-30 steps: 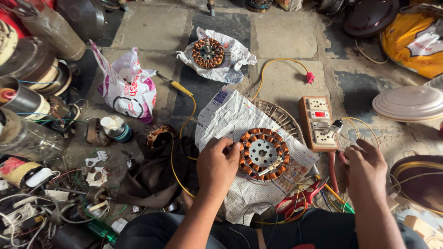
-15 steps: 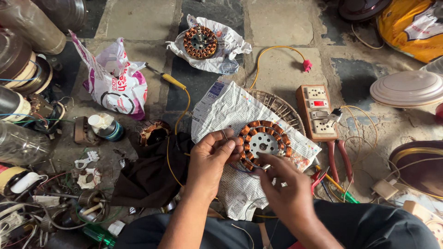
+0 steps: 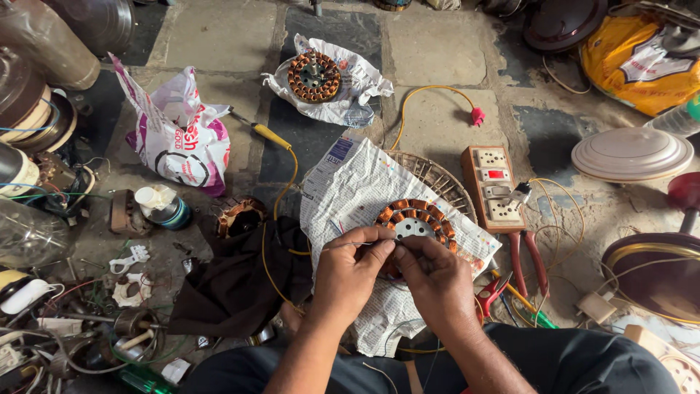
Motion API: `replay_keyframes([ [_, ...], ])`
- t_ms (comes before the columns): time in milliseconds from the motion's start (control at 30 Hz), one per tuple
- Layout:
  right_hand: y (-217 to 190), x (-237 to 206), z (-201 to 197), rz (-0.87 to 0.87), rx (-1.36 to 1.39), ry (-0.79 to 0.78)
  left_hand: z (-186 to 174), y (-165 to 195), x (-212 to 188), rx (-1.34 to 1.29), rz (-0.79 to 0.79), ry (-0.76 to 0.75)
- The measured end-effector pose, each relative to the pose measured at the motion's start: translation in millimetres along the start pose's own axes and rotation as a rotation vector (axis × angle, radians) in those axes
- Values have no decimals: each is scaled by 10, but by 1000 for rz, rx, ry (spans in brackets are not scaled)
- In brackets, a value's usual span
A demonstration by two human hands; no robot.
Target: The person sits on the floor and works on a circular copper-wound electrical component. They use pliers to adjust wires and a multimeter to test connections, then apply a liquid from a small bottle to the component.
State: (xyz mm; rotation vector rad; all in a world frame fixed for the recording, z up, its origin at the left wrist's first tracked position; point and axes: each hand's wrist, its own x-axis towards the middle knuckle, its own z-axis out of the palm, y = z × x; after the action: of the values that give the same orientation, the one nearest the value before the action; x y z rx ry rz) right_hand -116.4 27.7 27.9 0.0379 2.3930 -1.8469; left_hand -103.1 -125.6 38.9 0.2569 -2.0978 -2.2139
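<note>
A round fan stator with copper windings lies on a sheet of newspaper on the stone floor. My left hand and my right hand meet over its near edge, fingertips pinched together on a thin wire that sticks out to the left. Both hands hide the near part of the stator.
A second copper-wound stator sits on crumpled paper farther away. A switch-and-socket board, red-handled pliers, a yellow-handled screwdriver, a plastic bag, a dark cloth, fan covers and scattered motor parts surround me.
My right hand came in from the right side by the pliers to the stator and joined the left hand. The view has shifted slightly.
</note>
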Motion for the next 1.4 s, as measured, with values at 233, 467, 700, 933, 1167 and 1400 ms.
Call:
replay_keyframes([
  [233, -21, -14, -6, 18, -67, 18, 2, 84, 15, 185, 6, 157],
  [467, 14, 0, -4, 10, -30, 28, -86, -68, 64, -101, 7, -12],
  [700, -17, 3, -25, 22, -60, 12, -108, -161, 54, -459, -369, -300],
  [933, -64, 23, -18, 9, 11, -6, -43, -104, 54, -373, -297, -227],
  [1167, -65, 7, -24, 13, -118, -4, -8, 61, 12, 262, 276, 174],
  [1400, -67, -10, 0, -62, -86, -40, 2, 235, -38, 886, 617, 219],
])
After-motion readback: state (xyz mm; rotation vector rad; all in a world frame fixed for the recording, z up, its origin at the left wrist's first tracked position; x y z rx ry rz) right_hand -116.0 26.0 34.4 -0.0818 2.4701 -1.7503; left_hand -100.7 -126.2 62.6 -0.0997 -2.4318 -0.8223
